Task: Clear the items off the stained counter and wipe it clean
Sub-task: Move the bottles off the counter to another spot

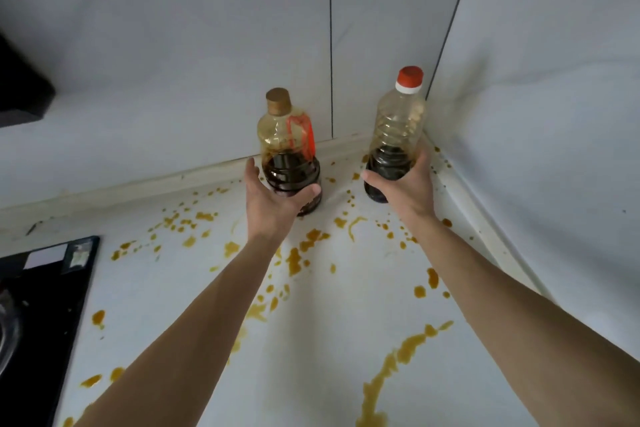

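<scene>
Underneath everything, the white counter (322, 340) is spattered with orange-brown stains (391, 367) and meets a black stove (41, 315) on the left. Near the back corner, the left hand (273, 199) grips a brown-capped bottle (289, 149) and the right hand (407, 184) grips a red-capped bottle (394, 135), both upright and part-filled with dark liquid.

Two plastic bottles of dark sauce, one with a brown cap (289, 149) and one with a red cap (396, 135), two hands, a left (273, 199) and a right (405, 184), one white tabletop (311, 340) with many orange-brown stains, one black stovetop (41, 315)
</scene>
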